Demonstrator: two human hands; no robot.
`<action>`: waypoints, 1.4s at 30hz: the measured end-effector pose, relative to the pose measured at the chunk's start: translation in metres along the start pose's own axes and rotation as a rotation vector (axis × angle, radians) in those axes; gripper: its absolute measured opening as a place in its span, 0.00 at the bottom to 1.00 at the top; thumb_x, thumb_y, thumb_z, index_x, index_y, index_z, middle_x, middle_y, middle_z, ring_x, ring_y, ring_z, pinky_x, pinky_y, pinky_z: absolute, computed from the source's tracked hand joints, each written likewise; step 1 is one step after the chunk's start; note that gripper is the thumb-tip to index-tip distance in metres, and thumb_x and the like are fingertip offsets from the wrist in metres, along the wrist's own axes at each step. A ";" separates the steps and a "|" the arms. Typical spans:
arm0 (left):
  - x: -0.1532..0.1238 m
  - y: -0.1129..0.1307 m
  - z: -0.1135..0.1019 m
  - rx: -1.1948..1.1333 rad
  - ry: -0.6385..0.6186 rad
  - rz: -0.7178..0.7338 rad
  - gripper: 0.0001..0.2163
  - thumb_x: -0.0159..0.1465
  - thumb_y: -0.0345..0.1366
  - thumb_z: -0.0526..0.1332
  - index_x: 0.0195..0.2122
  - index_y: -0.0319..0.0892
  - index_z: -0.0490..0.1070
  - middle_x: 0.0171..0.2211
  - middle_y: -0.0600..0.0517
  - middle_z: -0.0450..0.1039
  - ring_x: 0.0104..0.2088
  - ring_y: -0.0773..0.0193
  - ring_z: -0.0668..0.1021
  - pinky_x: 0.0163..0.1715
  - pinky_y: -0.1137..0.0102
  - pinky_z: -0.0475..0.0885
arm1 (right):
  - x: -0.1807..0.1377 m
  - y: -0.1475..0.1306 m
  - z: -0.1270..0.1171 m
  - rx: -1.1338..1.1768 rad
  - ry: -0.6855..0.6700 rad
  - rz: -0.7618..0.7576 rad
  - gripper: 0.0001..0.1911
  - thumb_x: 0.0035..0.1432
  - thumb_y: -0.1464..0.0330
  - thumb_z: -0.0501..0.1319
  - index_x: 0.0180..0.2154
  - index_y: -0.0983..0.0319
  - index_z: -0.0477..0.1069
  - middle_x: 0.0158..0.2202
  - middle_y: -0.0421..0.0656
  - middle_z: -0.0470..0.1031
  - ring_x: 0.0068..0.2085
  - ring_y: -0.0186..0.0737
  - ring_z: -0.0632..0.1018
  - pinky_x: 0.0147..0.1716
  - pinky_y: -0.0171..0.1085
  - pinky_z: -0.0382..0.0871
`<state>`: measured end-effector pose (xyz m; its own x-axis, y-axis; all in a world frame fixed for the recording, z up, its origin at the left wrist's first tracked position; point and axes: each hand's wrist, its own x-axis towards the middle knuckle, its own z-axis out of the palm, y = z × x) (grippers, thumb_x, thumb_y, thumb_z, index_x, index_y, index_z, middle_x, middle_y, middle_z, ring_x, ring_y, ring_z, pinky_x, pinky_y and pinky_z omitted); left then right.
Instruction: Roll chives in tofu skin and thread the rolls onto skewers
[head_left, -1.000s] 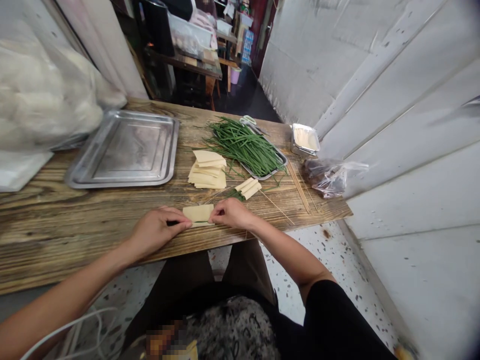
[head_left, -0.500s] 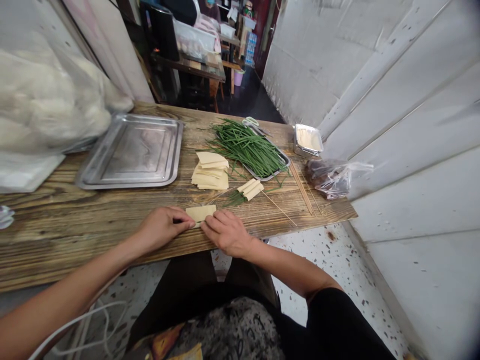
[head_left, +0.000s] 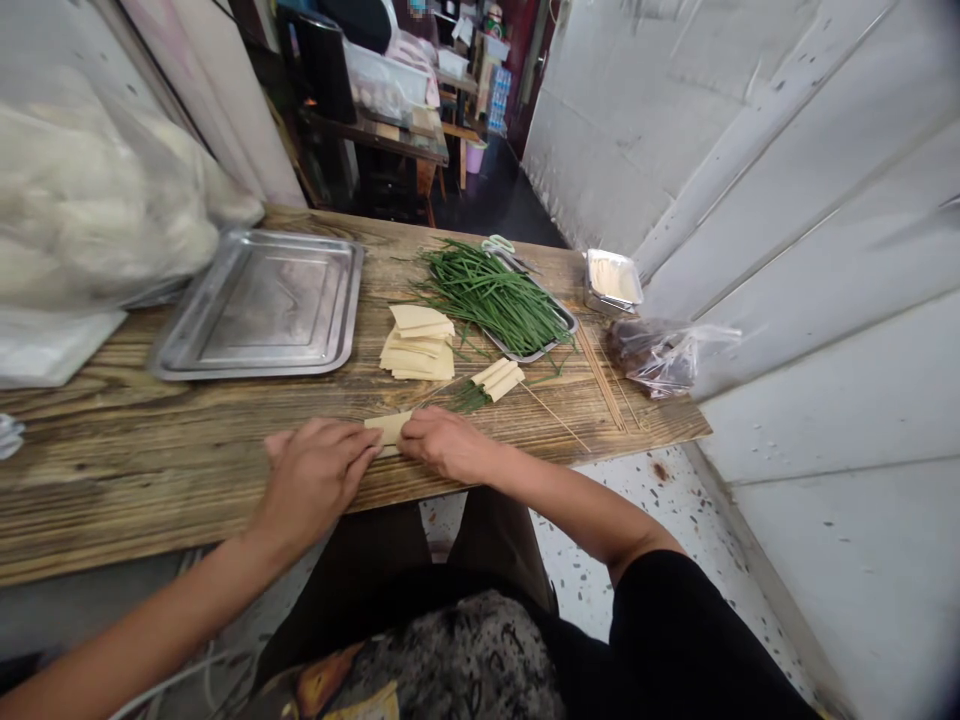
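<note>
A pale yellow tofu sheet (head_left: 385,426) lies near the table's front edge, both hands pressing on it. My left hand (head_left: 315,475) is closed on its left end, fingertips at the near edge. On the right end my right hand (head_left: 444,443) is closed, its fingers covering that part. Whatever lies inside the sheet is hidden. Just beyond stands a stack of tofu sheets (head_left: 417,348). To the right, tofu rolls with chives (head_left: 498,380) sit on a thin skewer. Green chives (head_left: 487,290) are heaped on a small metal tray (head_left: 551,352) behind them.
A large metal tray (head_left: 262,310) rests at the left beside a bulging plastic bag (head_left: 105,200). Loose skewers (head_left: 602,380), a foil container (head_left: 613,278) and a bag of dark food (head_left: 656,355) are at the right. Scissors (head_left: 501,244) lie behind the chives.
My left hand has turned over more, its back now facing up and its fingers along the sheet's near edge. My right hand has shifted slightly left, covering more of the sheet.
</note>
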<state>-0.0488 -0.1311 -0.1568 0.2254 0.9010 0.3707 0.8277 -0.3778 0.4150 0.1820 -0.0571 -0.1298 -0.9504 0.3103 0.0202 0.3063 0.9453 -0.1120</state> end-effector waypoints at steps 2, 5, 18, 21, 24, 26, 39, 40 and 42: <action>-0.012 0.010 0.004 0.057 0.048 0.094 0.14 0.75 0.38 0.55 0.48 0.50 0.83 0.49 0.46 0.85 0.53 0.47 0.80 0.56 0.49 0.69 | 0.002 0.001 -0.001 0.019 -0.005 0.003 0.08 0.76 0.69 0.60 0.42 0.61 0.78 0.40 0.43 0.77 0.44 0.44 0.71 0.45 0.39 0.62; -0.024 0.018 0.013 0.096 0.017 0.173 0.15 0.75 0.33 0.54 0.50 0.48 0.81 0.48 0.45 0.85 0.53 0.48 0.80 0.55 0.50 0.69 | 0.004 0.001 0.000 0.058 0.004 0.004 0.09 0.75 0.69 0.61 0.42 0.62 0.79 0.39 0.43 0.77 0.43 0.44 0.71 0.44 0.39 0.61; 0.003 0.016 0.008 0.050 -0.025 0.206 0.18 0.78 0.39 0.53 0.38 0.46 0.81 0.37 0.49 0.86 0.39 0.55 0.80 0.42 0.57 0.63 | -0.005 -0.011 0.009 -0.060 0.171 0.134 0.13 0.78 0.65 0.57 0.44 0.61 0.79 0.44 0.46 0.78 0.47 0.45 0.71 0.47 0.42 0.62; 0.007 0.014 0.007 0.026 -0.045 0.172 0.18 0.77 0.39 0.53 0.37 0.49 0.82 0.37 0.50 0.86 0.40 0.55 0.81 0.44 0.57 0.62 | -0.008 -0.016 0.015 -0.129 0.219 0.104 0.15 0.80 0.67 0.53 0.44 0.62 0.78 0.41 0.46 0.77 0.45 0.44 0.71 0.46 0.43 0.63; 0.008 0.009 0.008 0.000 -0.058 0.147 0.18 0.77 0.42 0.54 0.38 0.50 0.83 0.37 0.51 0.87 0.40 0.55 0.81 0.45 0.57 0.63 | -0.008 -0.015 0.018 -0.135 0.189 0.081 0.15 0.80 0.68 0.53 0.43 0.62 0.78 0.38 0.45 0.76 0.43 0.44 0.70 0.44 0.42 0.63; 0.009 0.005 0.008 -0.016 -0.089 0.124 0.19 0.77 0.44 0.54 0.37 0.50 0.84 0.37 0.51 0.87 0.40 0.55 0.81 0.45 0.57 0.64 | -0.006 -0.010 0.017 -0.117 0.156 0.075 0.13 0.79 0.68 0.54 0.45 0.62 0.77 0.39 0.45 0.76 0.44 0.44 0.70 0.44 0.42 0.63; -0.015 0.011 0.017 0.157 0.031 0.270 0.16 0.78 0.38 0.51 0.49 0.44 0.80 0.44 0.46 0.86 0.47 0.51 0.80 0.49 0.56 0.70 | 0.019 0.028 0.007 0.306 0.054 -0.036 0.11 0.73 0.71 0.63 0.38 0.65 0.83 0.37 0.47 0.81 0.42 0.42 0.76 0.46 0.38 0.68; -0.016 0.009 0.018 0.166 0.022 0.268 0.16 0.78 0.37 0.50 0.50 0.44 0.79 0.44 0.46 0.85 0.48 0.51 0.80 0.50 0.55 0.70 | 0.019 0.028 0.008 0.318 0.061 -0.030 0.10 0.73 0.71 0.63 0.39 0.65 0.83 0.38 0.48 0.81 0.43 0.42 0.76 0.46 0.38 0.68; -0.016 0.008 0.019 0.174 0.015 0.256 0.17 0.78 0.35 0.49 0.51 0.45 0.79 0.45 0.46 0.85 0.49 0.51 0.80 0.49 0.54 0.69 | 0.018 0.028 0.008 0.330 0.073 -0.017 0.10 0.72 0.70 0.64 0.39 0.65 0.83 0.38 0.48 0.81 0.43 0.42 0.77 0.46 0.38 0.69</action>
<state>-0.0364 -0.1445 -0.1748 0.4315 0.7775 0.4575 0.8209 -0.5487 0.1583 0.1733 -0.0259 -0.1410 -0.9453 0.3123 0.0947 0.2449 0.8706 -0.4268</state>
